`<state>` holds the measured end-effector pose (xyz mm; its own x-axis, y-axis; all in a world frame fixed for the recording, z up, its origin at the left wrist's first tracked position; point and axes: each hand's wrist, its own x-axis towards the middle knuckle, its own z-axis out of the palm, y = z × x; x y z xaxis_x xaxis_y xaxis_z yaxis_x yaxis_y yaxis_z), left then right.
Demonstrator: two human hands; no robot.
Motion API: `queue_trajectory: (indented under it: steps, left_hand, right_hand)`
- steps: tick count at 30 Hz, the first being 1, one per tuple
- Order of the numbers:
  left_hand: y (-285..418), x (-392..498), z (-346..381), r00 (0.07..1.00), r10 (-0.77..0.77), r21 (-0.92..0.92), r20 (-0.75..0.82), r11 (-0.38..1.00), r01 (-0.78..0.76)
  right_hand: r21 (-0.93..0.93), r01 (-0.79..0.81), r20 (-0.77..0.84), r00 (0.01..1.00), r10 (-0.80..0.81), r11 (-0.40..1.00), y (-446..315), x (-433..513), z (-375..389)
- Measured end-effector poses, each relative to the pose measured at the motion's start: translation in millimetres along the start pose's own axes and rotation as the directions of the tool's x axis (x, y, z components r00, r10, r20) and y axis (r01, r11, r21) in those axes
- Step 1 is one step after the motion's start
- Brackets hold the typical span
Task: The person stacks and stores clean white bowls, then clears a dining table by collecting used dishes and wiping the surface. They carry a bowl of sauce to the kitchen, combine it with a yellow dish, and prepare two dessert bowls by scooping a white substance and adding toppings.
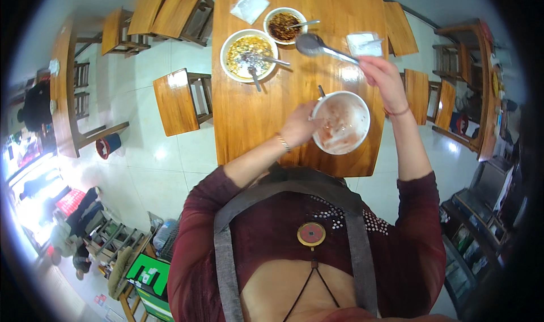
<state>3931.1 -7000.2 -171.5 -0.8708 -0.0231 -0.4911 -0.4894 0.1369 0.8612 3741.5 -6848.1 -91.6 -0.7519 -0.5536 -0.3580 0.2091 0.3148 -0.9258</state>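
Note:
My left hand [301,124] grips the rim of a white bowl [341,123] whose inside is streaked with reddish residue. A thin dark handle pokes out by that bowl's upper left rim. In my right hand [379,77] is the handle of a metal ladle [312,44], its dark round head raised over the table. Farther off, a white bowl of yellowish soup [249,56] has metal utensils resting in it. Beside it stands a smaller white bowl of dark red-brown sauce [284,26] with a spoon in it.
The wooden table [263,122] also bears a clear packet with white contents [250,5] and a white packet [364,44]. Wooden stools [176,103] flank it. People [68,237] are at the lower left, near a green box [148,279].

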Motion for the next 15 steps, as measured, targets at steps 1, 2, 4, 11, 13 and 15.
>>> queue_trajectory:
  steps: [1, 2, 4, 11, 13, 15]
  left_hand:
    - [-6, 6, 8, 0.996, 0.051, 0.05, -0.066, 0.998, -0.048]
    - [-10, 9, 17, 0.991, 0.079, 0.106, -0.112, 0.992, -0.067]
    - [-18, 14, 24, 0.985, 0.091, 0.173, -0.148, 0.983, -0.065]
    - [-25, 11, 9, 0.992, 0.041, 0.229, -0.116, 0.973, -0.014]
    - [-34, 7, 5, 0.983, 0.105, 0.17, -0.15, 0.982, -0.079]
    - [-53, -5, -4, 0.994, -0.052, -0.06, -0.099, 0.997, 0.046]
  right_hand:
    - [-0.048, -0.016, 0.03, 0.999, 0.017, 0.999, 0, -8, -4]
    - [-0.097, -0.037, 0.054, 0.998, 0.043, 0.995, 1, -17, -8]
    - [-0.138, -0.097, 0.037, 0.994, 0.103, 0.986, 7, -34, -15]
    - [-0.202, 0.127, 0.02, 0.992, -0.125, 0.971, 45, 3, 32]
    - [-0.366, 0.243, 0.052, 0.969, -0.241, 0.898, 49, 29, 65]
    - [-0.527, 0.439, 0.143, 0.89, -0.433, 0.728, 48, 53, 97]
